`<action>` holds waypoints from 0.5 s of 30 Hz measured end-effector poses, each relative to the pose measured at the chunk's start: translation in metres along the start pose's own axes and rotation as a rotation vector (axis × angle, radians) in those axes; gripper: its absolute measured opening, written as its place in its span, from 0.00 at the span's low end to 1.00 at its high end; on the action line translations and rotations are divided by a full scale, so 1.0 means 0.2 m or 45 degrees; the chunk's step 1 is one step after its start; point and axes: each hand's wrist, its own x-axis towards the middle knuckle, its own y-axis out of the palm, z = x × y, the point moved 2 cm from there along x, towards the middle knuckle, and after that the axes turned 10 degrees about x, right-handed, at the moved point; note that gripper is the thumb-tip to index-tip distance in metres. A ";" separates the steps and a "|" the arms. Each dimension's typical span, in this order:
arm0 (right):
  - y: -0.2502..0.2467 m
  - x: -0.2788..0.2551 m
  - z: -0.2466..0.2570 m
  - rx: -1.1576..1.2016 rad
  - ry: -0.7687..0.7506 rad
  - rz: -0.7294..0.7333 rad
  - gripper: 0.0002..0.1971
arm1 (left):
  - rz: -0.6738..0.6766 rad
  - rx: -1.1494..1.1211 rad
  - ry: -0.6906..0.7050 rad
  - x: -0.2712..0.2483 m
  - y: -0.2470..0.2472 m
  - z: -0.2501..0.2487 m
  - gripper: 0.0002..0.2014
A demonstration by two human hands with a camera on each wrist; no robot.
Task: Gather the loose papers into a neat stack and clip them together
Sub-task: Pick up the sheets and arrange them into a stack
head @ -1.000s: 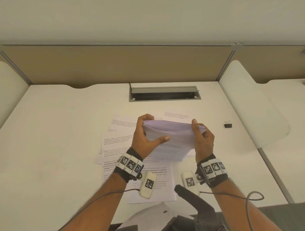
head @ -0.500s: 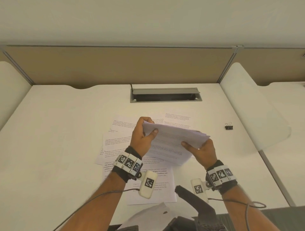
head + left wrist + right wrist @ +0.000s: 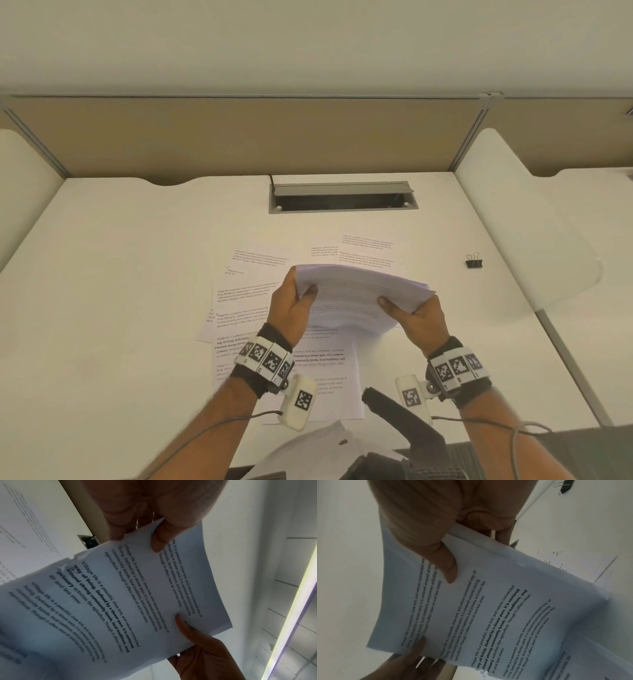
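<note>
left hand + right hand: fingers pinching stack | risk: sheets fan or slip, edges uneven | binder clip: well right of stack

My head camera looks forward and down over the desk from above, taking in both forearms and the held stack of papers. My two wrist cameras sit very close under each palm, looking along the fingers and up at that same stack from opposite ends. Each one also catches the other hand's thumb at the far edge.
</note>
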 end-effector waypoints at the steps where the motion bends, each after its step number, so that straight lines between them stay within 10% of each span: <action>1: 0.00 0.00 0.01 0.002 -0.006 0.001 0.16 | -0.021 0.020 0.006 0.00 -0.01 0.00 0.15; 15: 0.05 -0.02 -0.01 0.014 0.049 0.087 0.20 | -0.076 -0.043 0.062 -0.05 0.00 0.00 0.16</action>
